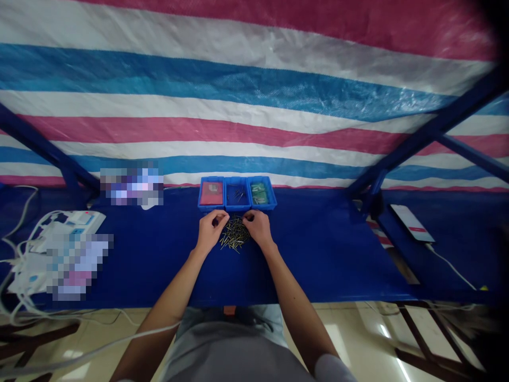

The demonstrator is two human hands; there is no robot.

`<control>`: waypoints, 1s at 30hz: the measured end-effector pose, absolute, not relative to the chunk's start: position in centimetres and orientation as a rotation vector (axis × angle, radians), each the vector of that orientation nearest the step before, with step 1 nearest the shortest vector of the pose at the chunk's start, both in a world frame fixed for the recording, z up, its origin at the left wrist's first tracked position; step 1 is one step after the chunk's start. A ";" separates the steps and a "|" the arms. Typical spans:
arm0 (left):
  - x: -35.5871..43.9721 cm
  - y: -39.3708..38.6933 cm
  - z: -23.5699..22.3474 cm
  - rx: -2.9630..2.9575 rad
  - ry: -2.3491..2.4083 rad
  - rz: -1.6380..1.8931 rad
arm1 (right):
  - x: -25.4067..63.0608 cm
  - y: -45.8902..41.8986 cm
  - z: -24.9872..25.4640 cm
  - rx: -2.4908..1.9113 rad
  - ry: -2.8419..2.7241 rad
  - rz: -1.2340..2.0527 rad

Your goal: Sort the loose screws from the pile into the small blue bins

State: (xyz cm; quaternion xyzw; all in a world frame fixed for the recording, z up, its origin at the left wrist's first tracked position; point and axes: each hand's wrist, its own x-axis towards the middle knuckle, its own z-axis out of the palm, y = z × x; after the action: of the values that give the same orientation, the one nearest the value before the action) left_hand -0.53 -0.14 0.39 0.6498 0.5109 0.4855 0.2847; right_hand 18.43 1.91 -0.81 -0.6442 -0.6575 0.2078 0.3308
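A loose pile of small brass-and-steel pins (pixel 234 234) lies on the blue table top (pixel 318 254), just in front of a blue three-compartment tray (pixel 237 193). My left hand (pixel 212 231) rests at the pile's upper left, its fingers curled inward. My right hand (pixel 258 228) mirrors it at the upper right. Whether either hand pinches a pin is hidden by the fingers. The tray's left compartment holds a red packet (pixel 211 193), the middle one several dark pins (pixel 237 194), and the right one a green packet (pixel 259 193).
A phone (pixel 411 223) lies at the right on a cable. White cables and a white flat device (pixel 67 225) sit at the left, beside pixelated patches. Blue metal struts (pixel 429 130) rise at both sides before a striped tarpaulin (pixel 238 90). The table's near edge runs below my forearms.
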 end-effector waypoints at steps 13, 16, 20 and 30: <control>-0.4 -0.1 0.4 1.740 1.324 1.244 | 19.1 0.1 1.2 -1.253 -1.699 0.531; -0.4 -0.3 0.6 1.794 1.306 1.214 | 18.7 -0.2 1.3 -1.147 -1.772 0.569; -0.4 -0.4 0.7 1.848 1.280 1.217 | 18.4 -0.4 1.0 -1.146 -1.865 0.569; -0.4 -0.3 0.5 1.928 1.234 1.155 | 17.9 -0.6 1.1 -1.086 -1.796 0.626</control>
State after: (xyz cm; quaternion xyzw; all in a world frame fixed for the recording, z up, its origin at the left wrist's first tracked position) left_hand -0.43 -0.30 0.50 0.7208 0.4615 0.4318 0.2848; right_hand 17.92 -0.62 1.12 -0.4409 -0.7288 0.2543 0.4580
